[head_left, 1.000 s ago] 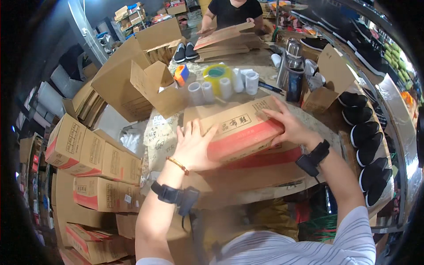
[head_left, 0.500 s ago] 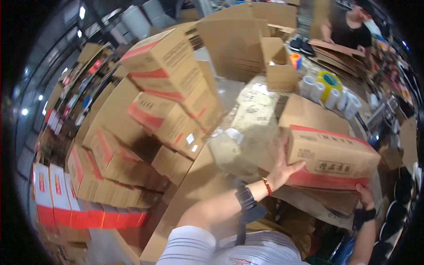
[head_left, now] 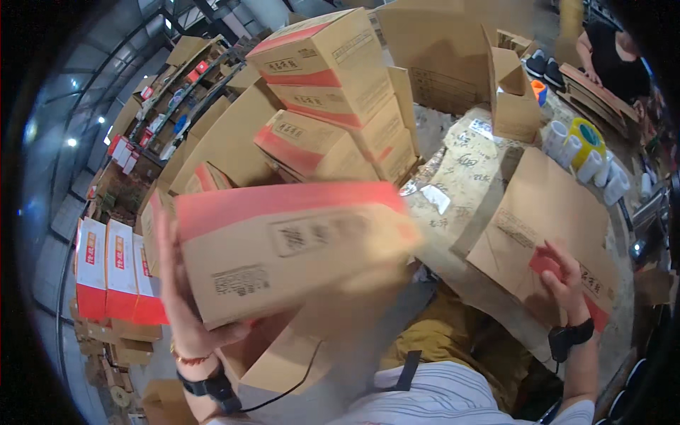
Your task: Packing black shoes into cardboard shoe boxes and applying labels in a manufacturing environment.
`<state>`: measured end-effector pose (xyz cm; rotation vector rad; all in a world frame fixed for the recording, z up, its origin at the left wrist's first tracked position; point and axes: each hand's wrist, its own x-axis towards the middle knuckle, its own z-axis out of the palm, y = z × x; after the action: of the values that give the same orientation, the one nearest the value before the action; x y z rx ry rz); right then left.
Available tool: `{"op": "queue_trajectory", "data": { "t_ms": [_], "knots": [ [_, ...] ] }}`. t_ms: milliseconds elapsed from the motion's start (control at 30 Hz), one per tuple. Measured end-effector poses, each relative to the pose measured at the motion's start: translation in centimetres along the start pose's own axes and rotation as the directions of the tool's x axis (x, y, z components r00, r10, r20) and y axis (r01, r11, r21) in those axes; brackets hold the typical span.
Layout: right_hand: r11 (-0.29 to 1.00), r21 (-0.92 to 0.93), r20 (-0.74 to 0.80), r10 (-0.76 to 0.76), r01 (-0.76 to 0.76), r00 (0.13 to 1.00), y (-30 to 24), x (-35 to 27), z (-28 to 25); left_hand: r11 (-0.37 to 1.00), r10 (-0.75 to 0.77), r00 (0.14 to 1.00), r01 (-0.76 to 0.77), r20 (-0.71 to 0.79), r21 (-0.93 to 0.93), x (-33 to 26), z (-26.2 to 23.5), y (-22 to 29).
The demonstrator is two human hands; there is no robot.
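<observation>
My left hand [head_left: 183,312] grips one end of a brown cardboard box [head_left: 312,248] with a red band along its top. The box is raised and tilted over the left side, and its right end is smeared by motion. Away from it, my right hand [head_left: 564,283] hovers over or lightly touches a flattened cardboard carton [head_left: 538,212] on the work table [head_left: 460,163]. Its fingers are curved and apart, with nothing held that I can see. An opened box with raised flaps [head_left: 297,347] lies below the lifted box, mostly hidden by it.
Beyond the lifted box stand stacked brown-and-red cartons [head_left: 326,78]. White-and-red boxes [head_left: 117,269] line the left. Tape rolls [head_left: 586,145] and a small open box [head_left: 513,99] sit on the table. A co-worker [head_left: 616,64] handles flat cardboard [head_left: 595,92] at the far right.
The box has moved from the right side of the table to the left in my left hand. My right hand has let go of it and stays at the right, above the flattened carton.
</observation>
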<state>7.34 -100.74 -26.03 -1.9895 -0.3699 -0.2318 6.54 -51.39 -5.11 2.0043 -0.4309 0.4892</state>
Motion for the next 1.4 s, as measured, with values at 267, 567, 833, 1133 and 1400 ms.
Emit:
{"op": "queue_trajectory", "data": {
  "t_ms": [267,567,833,1133,1400],
  "knots": [
    [0.986,0.059,-0.155,0.166,-0.158,0.974,3.7,-0.5,1.3,0.641,0.15,0.989,-0.086,-0.014,0.762,2.1,-5.5,-1.1],
    [0.991,-0.133,-0.172,0.007,-0.03,0.985,2.9,-0.1,1.7,0.615,-0.087,0.99,-0.033,0.11,0.788,1.0,-5.6,0.5],
    [0.982,-0.188,-0.134,-0.037,0.011,0.99,2.0,0.3,2.3,0.491,-0.439,0.898,0.208,0.034,0.846,-8.2,1.1,-20.4],
    [0.97,-0.241,-0.199,-0.013,-0.036,0.98,0.9,-1.0,1.3,0.538,-0.75,0.631,0.406,0.199,0.738,-11.0,6.1,-32.3],
    [0.783,-0.264,-0.71,0.237,-0.563,0.664,1.4,-14.5,-5.8,0.994,0.104,0.934,-0.103,0.342,-0.02,-5.2,24.9,-17.4]
  ]
}}
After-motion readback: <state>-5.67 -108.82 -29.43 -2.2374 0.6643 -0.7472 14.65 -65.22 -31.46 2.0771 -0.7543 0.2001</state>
